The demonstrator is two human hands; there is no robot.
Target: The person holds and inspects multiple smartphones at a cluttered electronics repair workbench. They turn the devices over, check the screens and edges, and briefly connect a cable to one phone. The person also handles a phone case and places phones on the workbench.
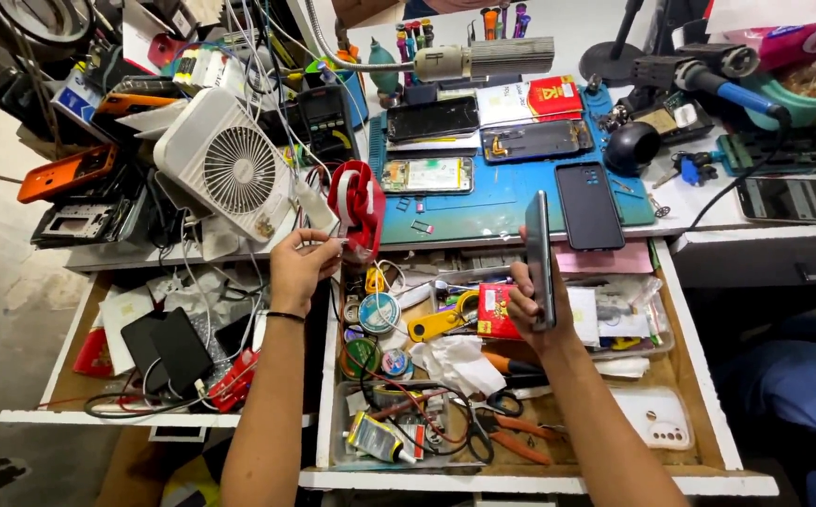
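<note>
Tabletop [708, 221] at upper frame crowded with opened phones on a blue mat [502, 202]. Right hand [535, 305], centre frame, clamped on a smartphone [539, 258] held edge-on, apparently intact. Left hand [300, 268] pinches a white cable [319, 246]; not yet plugged in.

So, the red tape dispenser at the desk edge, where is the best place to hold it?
Probably by its narrow upper body, pinched across the two flat sides from above. The dispenser stands upright and thin. The left hand already pulls tape at its lower left, so come from the top or right.
</note>
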